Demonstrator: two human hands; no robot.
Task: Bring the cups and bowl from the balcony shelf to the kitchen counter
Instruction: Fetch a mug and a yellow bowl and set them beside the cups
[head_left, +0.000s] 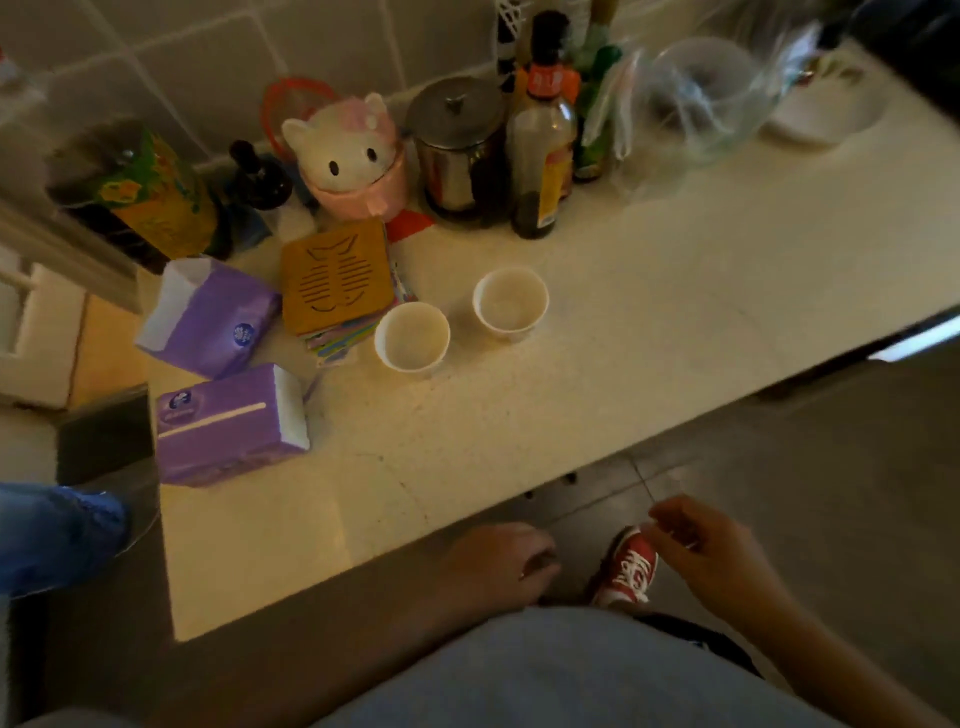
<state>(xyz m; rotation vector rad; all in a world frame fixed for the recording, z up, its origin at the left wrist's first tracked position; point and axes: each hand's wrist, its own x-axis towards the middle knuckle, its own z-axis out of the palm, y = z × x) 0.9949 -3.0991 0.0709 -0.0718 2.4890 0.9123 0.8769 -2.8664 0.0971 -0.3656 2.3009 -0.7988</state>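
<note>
two small white round cups (412, 336) (511, 304): upright, empty, near each other but apart on the pale stone kitchen counter (597, 364), well beyond both sets of fingers. bowl: none certain; a blurred clear glass vessel (701, 83) stands at the far right. left hand (501, 564): at the counter's near edge, fingers loosely curled, holding nothing. right hand (711, 551): off the edge, fingers loosely bent, empty. step judged: cups delivered; next calls for fetching the bowl.
</note>
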